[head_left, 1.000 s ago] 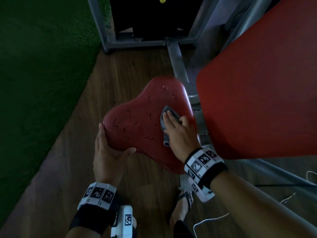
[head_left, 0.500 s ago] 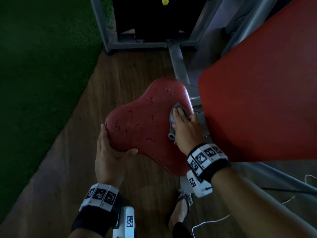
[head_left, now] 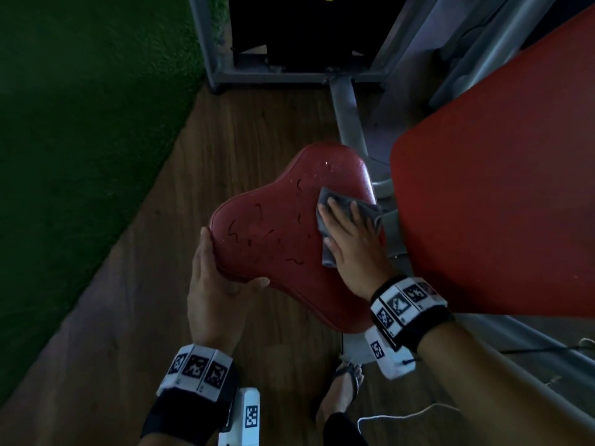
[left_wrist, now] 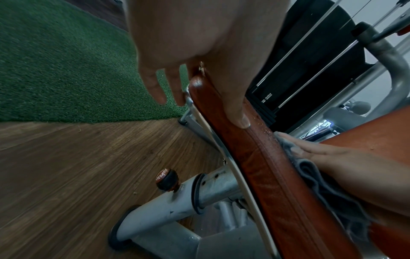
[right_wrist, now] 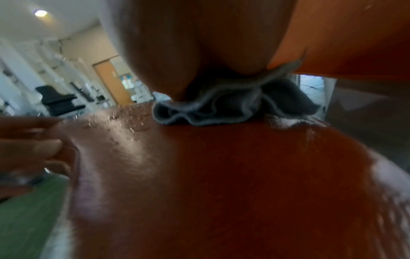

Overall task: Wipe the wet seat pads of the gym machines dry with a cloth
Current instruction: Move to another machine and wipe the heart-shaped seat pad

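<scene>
Wood-look flooring (head_left: 135, 317) ran under you, with green turf (head_left: 80, 123) off to your left and the grey machine frame (head_left: 346, 114) ahead. The red seat pad (head_left: 273, 239) sat low in front of you, just beside the larger red back pad (head_left: 499, 204) on your right, with water droplets (head_left: 328, 165) beading its far lobe.

Your left arm reached forward from below. Your left hand (head_left: 214, 284) gripped the pad's near-left edge, thumb laid over the top seam and fingers (left_wrist: 155, 87) reaching down past its underside; the wrist view showed them fairly straight.

Your right arm came in from the lower right, angled across the pad. Your right hand (head_left: 352, 239) lay flat, fingers extended and slightly spread, pressing the grey cloth (head_left: 335, 201) onto the pad's right side, close to the back pad. The cloth bunched in folds (right_wrist: 221, 108) ahead of your palm.
</scene>
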A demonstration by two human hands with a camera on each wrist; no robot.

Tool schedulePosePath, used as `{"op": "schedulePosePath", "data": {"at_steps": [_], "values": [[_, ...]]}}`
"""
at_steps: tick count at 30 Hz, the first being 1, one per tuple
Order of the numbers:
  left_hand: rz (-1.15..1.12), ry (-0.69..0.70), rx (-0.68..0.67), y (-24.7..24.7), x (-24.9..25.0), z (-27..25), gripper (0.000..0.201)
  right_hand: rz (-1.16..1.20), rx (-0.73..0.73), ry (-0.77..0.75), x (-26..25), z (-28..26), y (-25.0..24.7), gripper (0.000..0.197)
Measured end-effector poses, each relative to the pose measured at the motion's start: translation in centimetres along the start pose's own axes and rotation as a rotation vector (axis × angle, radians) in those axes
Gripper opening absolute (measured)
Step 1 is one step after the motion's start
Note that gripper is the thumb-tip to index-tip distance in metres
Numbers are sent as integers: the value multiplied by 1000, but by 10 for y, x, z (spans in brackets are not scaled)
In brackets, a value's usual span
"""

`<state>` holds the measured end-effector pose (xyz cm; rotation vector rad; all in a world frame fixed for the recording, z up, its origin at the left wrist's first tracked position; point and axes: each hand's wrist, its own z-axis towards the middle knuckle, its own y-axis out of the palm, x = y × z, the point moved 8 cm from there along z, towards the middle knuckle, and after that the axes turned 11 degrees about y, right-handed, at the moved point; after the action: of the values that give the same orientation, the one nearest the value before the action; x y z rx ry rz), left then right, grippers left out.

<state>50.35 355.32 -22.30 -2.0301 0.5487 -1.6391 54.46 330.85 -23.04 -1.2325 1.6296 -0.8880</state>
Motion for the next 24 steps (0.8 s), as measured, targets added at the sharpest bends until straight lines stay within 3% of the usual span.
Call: {"op": "schedulePosePath", "data": {"at_steps": [19, 24], "values": [[-24, -45, 4, 0, -2, -3, 124, -42, 13, -54, -9, 143, -37, 51], [-16, -27, 8, 0, -4, -2, 124, 135, -174, 56, 8, 194, -41, 51]]}}
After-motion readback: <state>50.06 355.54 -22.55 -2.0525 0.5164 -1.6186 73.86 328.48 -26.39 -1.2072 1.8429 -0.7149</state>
